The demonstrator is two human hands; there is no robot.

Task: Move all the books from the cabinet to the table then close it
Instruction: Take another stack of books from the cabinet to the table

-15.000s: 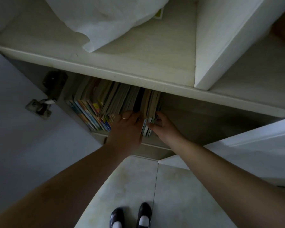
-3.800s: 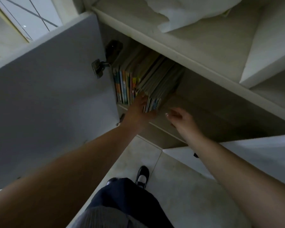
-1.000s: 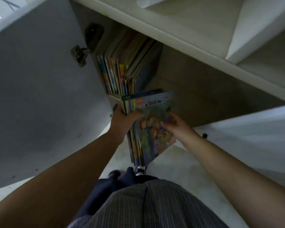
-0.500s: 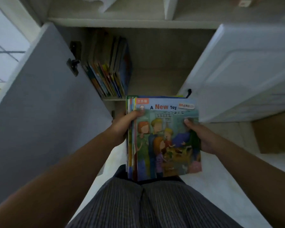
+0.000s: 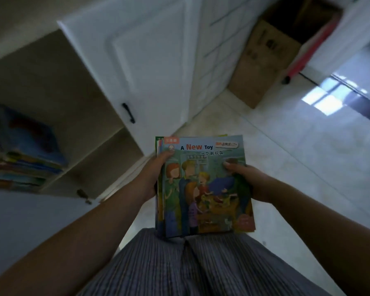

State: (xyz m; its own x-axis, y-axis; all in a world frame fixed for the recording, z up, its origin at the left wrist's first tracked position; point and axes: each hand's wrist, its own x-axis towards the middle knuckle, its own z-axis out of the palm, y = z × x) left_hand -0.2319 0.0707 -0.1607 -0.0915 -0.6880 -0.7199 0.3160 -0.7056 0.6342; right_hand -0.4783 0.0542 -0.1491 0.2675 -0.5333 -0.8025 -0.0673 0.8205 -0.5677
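Since half a second ago your view has swung right: the cabinet opening that sat ahead of you is now off at the left edge, and the bundle you pulled out has stayed in front of your lap.

Your left hand (image 5: pixel 156 178) grips the spine side of the thin stack of colourful picture books (image 5: pixel 203 186), thumb lying over the top cover near its upper left corner. Your right hand (image 5: pixel 252 182) clamps the opposite edge, thumb pressed on the cover at the right. Both hands are closed on that one stack. Its top cover reads "A New Toy" above cartoon figures; several more book edges show along the left side, too thin and close to count.

Below the stack lie your grey striped trousers (image 5: pixel 201 270).

To the left, the open beige cabinet (image 5: pixel 58 86) holds a second group of books, the blurred row of coloured books left on the shelf (image 5: pixel 24 159); their number cannot be told. Two cabinet doors show: the white panelled door (image 5: pixel 150 60) with one black handle (image 5: pixel 128 113) standing open just beyond the stack, and the plain grey door (image 5: pixel 30 216) at lower left by your left forearm.

Farther right, one brown cardboard box (image 5: pixel 263 63) stands on the pale glossy tiled floor (image 5: pixel 308 146), with a red pole-like thing (image 5: pixel 305 54) leaning just beside it. No desk is in view.
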